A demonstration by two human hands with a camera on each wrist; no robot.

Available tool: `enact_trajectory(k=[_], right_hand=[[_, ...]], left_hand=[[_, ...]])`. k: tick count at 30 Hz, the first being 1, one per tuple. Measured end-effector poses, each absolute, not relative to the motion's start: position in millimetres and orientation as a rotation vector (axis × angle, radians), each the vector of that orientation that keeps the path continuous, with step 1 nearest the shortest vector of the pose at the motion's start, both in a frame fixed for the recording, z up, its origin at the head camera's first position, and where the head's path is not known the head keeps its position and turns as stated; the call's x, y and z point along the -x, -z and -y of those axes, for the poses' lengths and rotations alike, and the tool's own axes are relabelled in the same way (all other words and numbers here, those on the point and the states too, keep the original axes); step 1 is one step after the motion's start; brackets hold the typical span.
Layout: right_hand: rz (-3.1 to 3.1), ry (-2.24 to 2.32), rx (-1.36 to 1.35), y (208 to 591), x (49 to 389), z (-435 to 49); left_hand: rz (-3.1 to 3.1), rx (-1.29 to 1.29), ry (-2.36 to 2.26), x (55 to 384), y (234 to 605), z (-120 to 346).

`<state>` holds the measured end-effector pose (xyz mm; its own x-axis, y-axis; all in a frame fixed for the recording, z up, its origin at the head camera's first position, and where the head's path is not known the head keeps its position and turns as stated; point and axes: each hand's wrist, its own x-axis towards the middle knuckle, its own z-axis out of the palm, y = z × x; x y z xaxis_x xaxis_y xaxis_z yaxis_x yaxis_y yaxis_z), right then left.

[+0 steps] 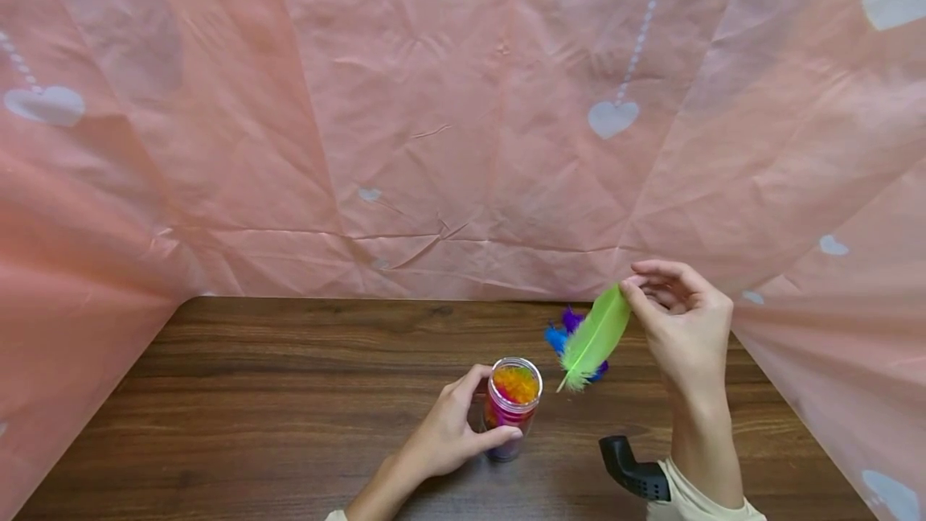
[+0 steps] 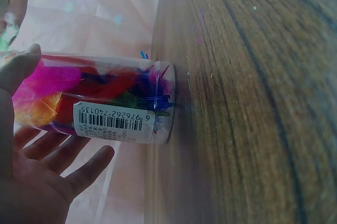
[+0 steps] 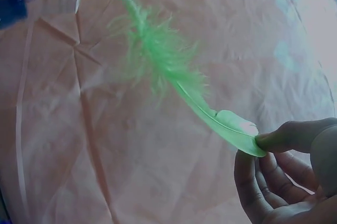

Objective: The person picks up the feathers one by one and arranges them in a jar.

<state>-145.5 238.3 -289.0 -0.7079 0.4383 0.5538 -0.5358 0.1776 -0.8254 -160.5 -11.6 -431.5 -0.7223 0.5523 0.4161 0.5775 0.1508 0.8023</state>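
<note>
My left hand (image 1: 454, 428) grips a clear jar (image 1: 512, 407) that stands upright on the table, its mouth uncovered. Colourful feathers (image 2: 105, 84) fill the jar, and a barcode label (image 2: 114, 122) is stuck to its side in the left wrist view. To the right, my right hand (image 1: 687, 320) pinches a lime-green feather (image 1: 599, 332) by its broad tip between thumb and fingers. The feather's quill slants down to the left, close to the jar's rim. Behind it, partly hidden, blue and purple feathers (image 1: 555, 338) lie on the table.
The brown wooden table (image 1: 289, 392) ends at a pink curtain (image 1: 434, 143) printed with white hearts, which also hangs along both sides. A black curved piece (image 1: 633, 469) sits at my right wrist.
</note>
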Motion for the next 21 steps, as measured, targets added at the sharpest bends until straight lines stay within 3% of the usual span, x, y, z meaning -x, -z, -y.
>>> enact_trajectory(k=[21], right_hand=[[1.815, -1.600, -0.251, 285.9, 151.8, -197.0]], left_hand=[[2.348, 1.174, 1.680, 161.1, 430.8, 11.7]])
